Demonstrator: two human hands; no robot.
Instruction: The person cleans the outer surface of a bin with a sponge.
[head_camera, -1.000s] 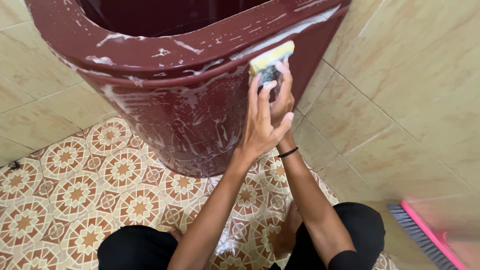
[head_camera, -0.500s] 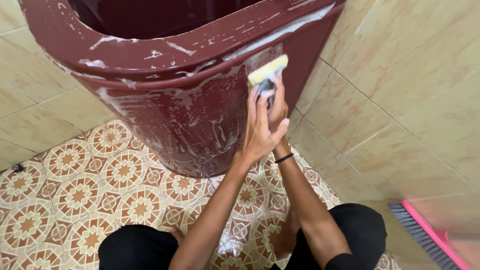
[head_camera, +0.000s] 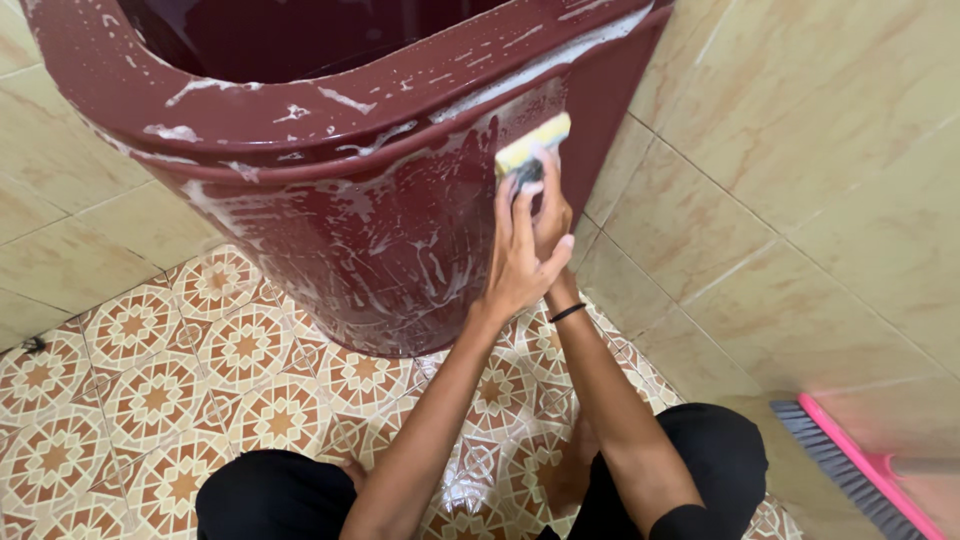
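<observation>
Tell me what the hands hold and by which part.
Both hands, left over right, hold a yellow sponge by its lower end, pressing it against the soapy maroon toilet just under the rim.

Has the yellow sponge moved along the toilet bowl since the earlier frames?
Yes. The sponge has slid down from the rim onto the bowl's outer wall.

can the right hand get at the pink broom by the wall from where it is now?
Probably yes. The right hand is pressed with the left hand on the yellow sponge against the soapy maroon tub. The pink broom leans beside the right knee, nothing between.
</observation>
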